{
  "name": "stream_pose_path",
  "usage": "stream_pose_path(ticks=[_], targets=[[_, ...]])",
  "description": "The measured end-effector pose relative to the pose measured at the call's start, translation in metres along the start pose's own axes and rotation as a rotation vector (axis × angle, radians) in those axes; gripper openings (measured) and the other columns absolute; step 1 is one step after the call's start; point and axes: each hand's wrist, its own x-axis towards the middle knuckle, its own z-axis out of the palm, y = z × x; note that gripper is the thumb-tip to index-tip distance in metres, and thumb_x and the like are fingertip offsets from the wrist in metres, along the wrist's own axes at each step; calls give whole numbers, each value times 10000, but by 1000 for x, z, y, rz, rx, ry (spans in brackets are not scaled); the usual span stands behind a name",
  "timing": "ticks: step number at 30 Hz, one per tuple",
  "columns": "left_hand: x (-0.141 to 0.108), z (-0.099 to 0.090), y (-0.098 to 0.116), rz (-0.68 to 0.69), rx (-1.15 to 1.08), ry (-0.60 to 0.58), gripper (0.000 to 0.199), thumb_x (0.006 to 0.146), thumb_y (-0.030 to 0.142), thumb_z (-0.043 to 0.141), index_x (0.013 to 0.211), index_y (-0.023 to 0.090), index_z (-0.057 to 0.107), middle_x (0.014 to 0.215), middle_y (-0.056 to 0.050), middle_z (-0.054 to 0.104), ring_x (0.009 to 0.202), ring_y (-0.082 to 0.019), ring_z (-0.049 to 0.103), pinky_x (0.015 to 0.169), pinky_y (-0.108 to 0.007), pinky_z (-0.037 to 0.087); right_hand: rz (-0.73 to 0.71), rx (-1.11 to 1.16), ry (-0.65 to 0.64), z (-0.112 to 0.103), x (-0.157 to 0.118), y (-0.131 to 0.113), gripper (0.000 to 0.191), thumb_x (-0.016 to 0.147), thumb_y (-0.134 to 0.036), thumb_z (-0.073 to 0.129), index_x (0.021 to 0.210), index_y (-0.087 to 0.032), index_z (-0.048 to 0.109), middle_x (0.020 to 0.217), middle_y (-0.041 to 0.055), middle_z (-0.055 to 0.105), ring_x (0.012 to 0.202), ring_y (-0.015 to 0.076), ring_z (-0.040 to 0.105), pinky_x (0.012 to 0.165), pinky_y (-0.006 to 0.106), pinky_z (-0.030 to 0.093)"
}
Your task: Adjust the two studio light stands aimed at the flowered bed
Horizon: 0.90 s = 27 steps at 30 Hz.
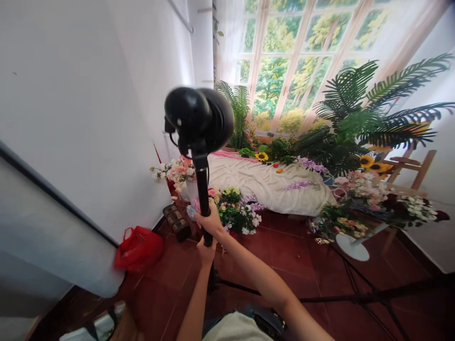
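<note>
A black studio light with a rounded housing tops an upright black light stand in front of me. My right hand is wrapped round the stand's pole, below the light. Just beneath it, my left hand grips the pole's lower part. The light's outline is slightly blurred. A thin cable hangs beside its mount. Lower down, part of the stand is hidden behind my hands and forearms. Flowers stand on the floor beyond my hands.
A cream cloth covers a low platform before a window backdrop. Palm fronds and more flowers stand right. A red bag and a dark box lie left. Dark stand legs cross the lower right.
</note>
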Motion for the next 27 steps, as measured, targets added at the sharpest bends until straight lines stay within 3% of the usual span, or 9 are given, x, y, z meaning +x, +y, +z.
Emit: stream_pose_path(ticks=[5, 9, 16, 21, 24, 27], targets=[[0, -2, 0, -4, -13, -68, 337, 690, 482, 640, 634, 149, 642, 568, -52, 639, 546, -179, 605, 580, -292, 511, -34, 85, -141, 5, 30, -89, 245, 660, -315, 642, 698, -195, 432, 454, -104, 413, 344, 54, 407, 349, 161, 338], [5, -4, 9, 101, 94, -21, 320, 713, 479, 642, 656, 164, 632, 623, -47, 641, 609, -174, 611, 656, -295, 513, -51, 85, -210, 5, 38, -124, 231, 681, -287, 650, 685, -191, 440, 435, -112, 394, 329, 50, 414, 345, 143, 335], [12, 5, 32, -81, -95, -113, 419, 711, 489, 637, 487, 166, 492, 410, 23, 462, 385, -98, 452, 417, -220, 399, -34, 51, -189, 3, 40, -119, 204, 712, -269, 644, 685, -181, 462, 428, -112, 386, 323, 48, 406, 351, 141, 335], [13, 7, 19, -104, -124, -101, 404, 665, 446, 670, 457, 166, 466, 398, 36, 422, 380, -91, 441, 408, -214, 383, -57, 34, -274, -5, 39, -120, 274, 723, -362, 692, 770, -172, 500, 480, -102, 443, 378, 51, 441, 406, 160, 394], [13, 10, 5, -91, -114, -63, 388, 665, 413, 666, 454, 166, 452, 423, 31, 431, 391, -86, 434, 401, -208, 358, -98, 27, -451, -29, 38, -111, 456, 708, -428, 724, 1026, -187, 503, 686, -57, 581, 586, 90, 583, 573, 194, 500], [14, 13, -3, -91, -115, -38, 369, 661, 392, 664, 459, 165, 454, 443, 25, 448, 405, -90, 446, 406, -210, 360, -128, 63, -581, -65, 38, -69, 646, 733, -468, 704, 1251, -233, 399, 1009, 10, 617, 913, 128, 608, 793, 239, 511]])
